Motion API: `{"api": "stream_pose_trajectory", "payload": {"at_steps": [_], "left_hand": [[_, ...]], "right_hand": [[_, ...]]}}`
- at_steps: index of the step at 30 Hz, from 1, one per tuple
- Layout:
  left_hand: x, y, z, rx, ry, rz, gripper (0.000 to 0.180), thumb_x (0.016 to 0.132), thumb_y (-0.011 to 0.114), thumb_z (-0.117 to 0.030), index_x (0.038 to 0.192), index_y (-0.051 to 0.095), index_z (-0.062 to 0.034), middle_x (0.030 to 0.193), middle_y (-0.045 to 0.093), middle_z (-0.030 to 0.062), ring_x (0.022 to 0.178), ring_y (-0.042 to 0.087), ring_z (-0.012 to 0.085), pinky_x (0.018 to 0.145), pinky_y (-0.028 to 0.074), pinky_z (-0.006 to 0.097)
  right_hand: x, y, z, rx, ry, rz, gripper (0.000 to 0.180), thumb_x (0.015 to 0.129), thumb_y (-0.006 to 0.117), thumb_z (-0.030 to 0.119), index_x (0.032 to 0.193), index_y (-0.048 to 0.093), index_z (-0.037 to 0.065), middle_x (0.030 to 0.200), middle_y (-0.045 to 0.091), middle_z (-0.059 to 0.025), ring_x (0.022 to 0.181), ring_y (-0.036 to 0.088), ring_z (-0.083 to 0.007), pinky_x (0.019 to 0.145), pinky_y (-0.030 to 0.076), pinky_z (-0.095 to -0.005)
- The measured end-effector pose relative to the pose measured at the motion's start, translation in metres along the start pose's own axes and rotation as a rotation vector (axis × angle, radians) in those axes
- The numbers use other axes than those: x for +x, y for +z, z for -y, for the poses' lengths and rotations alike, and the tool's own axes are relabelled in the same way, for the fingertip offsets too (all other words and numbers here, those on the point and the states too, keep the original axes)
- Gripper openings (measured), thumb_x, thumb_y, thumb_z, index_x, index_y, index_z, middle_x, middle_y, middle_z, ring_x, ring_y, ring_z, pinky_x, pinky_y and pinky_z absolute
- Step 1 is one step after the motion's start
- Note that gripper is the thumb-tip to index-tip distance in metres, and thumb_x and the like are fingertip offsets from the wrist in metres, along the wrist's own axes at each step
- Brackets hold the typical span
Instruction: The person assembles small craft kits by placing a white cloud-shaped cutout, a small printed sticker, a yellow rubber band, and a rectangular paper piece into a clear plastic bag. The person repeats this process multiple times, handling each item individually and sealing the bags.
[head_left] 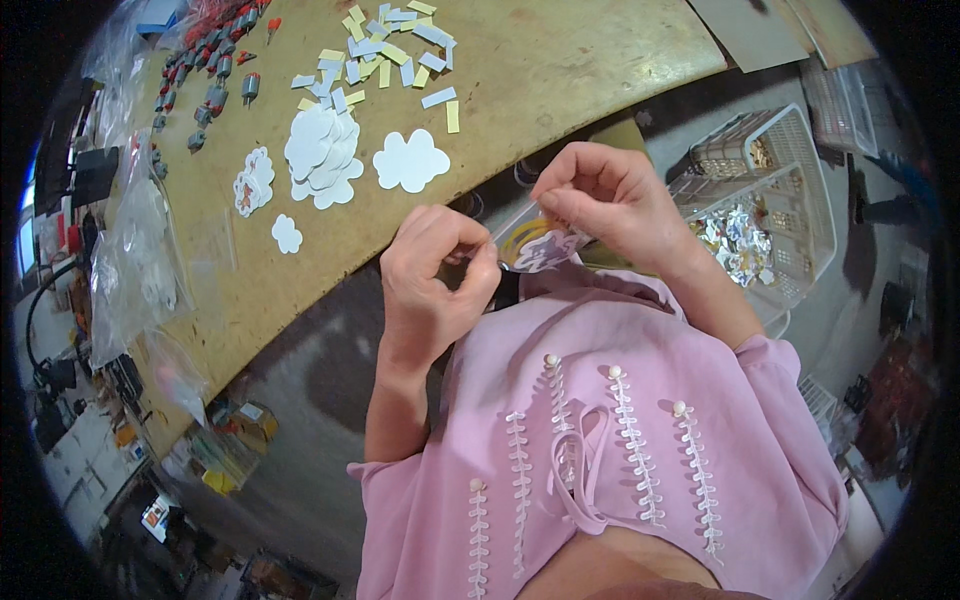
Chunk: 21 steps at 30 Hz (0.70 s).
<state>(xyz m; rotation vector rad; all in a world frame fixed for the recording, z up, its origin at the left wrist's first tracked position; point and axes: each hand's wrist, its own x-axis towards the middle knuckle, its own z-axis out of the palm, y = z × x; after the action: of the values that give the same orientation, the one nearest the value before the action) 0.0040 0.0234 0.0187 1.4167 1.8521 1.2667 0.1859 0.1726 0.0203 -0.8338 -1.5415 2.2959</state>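
Observation:
In front of my chest, between both hands, is a small see-through plastic piece with yellow, white and purple patterning (540, 246); whether it is a bag or a sheet I cannot make out. The fingers of my left hand (432, 275) are closed in a pinch at its left edge. My right hand (618, 205) pinches its upper right side, with thumb and forefinger together. On the table (340, 255) beyond my left hand lie a white cloud-shaped card (410, 161), a stack of similar cards (323, 155), a small white cutout (287, 234) and a small printed pile (254, 182).
Many blue and yellow strips (385, 50) lie scattered at the table's far side. Small grey motors with red parts (215, 98) sit at the far left, near clear plastic bags (145, 240). To my right stands a white plastic basket (815, 215) holding colourful small pieces (735, 240).

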Motion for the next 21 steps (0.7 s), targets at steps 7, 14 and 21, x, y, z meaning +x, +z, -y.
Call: {"api": "stream_pose_trajectory", "payload": {"at_steps": [7,14,21], "left_hand": [[-0.014,-0.001,0.000,-0.529,-0.387,0.010,0.006,0.096,0.067,0.002,0.092,0.072,0.0026,0.085,0.072,0.0014,0.077,0.062,0.0056,0.073,0.052,0.023],[-0.023,0.026,0.005,-0.492,-0.297,0.103,0.049,0.088,0.076,0.010,0.133,0.061,-0.0007,0.120,0.071,0.0045,0.106,0.067,0.0111,0.090,0.056,0.029],[-0.027,0.024,0.016,0.122,0.401,-0.252,0.040,0.067,0.084,0.002,0.103,0.075,-0.0136,0.111,0.071,0.0070,0.097,0.067,0.0260,0.073,0.055,0.033]], "right_hand": [[0.013,-0.007,-0.012,0.249,0.086,-0.028,0.012,0.099,0.073,0.011,0.103,0.073,0.000,0.089,0.075,-0.0026,0.075,0.066,-0.0053,0.067,0.052,-0.0209],[0.009,-0.009,-0.016,0.185,-0.011,-0.046,0.014,0.101,0.073,0.013,0.106,0.073,0.000,0.095,0.076,-0.0037,0.087,0.069,-0.0076,0.079,0.055,-0.0241],[-0.005,-0.002,-0.020,0.310,-0.075,-0.107,0.033,0.111,0.058,0.028,0.127,0.066,0.000,0.128,0.072,-0.0135,0.116,0.066,-0.0163,0.102,0.051,-0.0342]]}}
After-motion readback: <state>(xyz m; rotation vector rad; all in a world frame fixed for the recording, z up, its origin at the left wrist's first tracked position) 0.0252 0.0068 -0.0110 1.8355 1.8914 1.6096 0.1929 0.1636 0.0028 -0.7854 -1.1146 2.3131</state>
